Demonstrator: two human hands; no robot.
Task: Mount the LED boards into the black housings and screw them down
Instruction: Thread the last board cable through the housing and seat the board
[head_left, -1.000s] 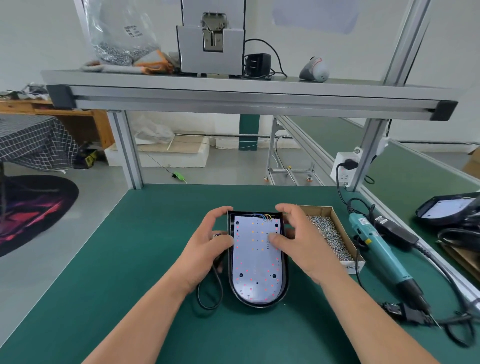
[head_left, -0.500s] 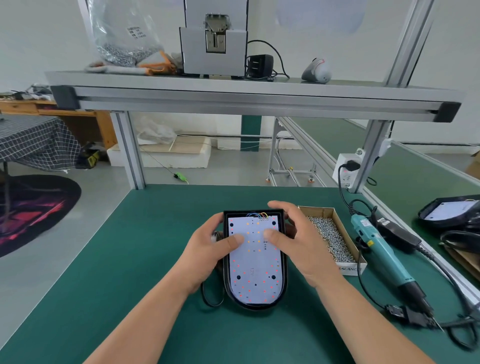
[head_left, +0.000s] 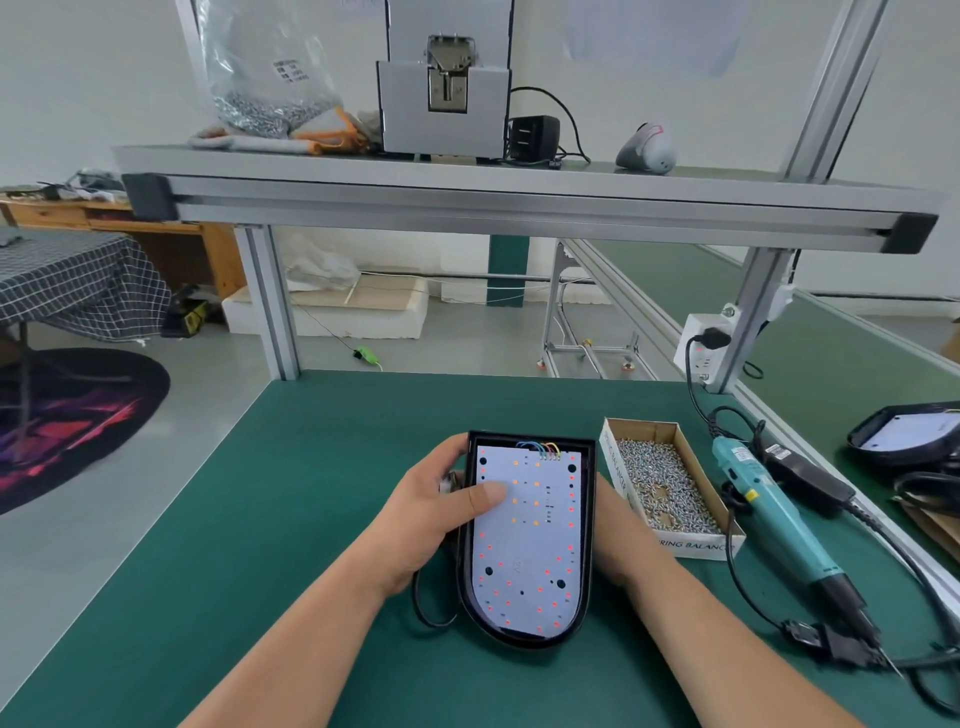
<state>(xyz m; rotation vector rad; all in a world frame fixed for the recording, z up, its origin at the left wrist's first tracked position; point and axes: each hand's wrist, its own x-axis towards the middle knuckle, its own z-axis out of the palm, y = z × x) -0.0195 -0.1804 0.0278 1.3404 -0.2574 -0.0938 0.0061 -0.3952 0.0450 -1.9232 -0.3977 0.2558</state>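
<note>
A black housing (head_left: 525, 642) with a white LED board (head_left: 530, 545) seated inside is tilted up toward me over the green bench. Coloured wires join the board at its top edge. My left hand (head_left: 436, 514) grips the housing's upper left edge, with its thumb pressed on the board. My right hand (head_left: 618, 535) holds the housing's right side from beneath; its fingers are hidden behind the housing. A black cable (head_left: 423, 608) loops out under the left side.
A cardboard box (head_left: 691, 545) of screws sits just right of the housing. A teal electric screwdriver (head_left: 763, 499) with its cord lies further right. Another black housing (head_left: 904, 431) rests at the far right. An aluminium shelf beam (head_left: 519, 202) crosses overhead.
My right hand slid off the board's face to the housing's right side and underneath. The housing tilted up toward me. My left thumb moved further onto the board.
</note>
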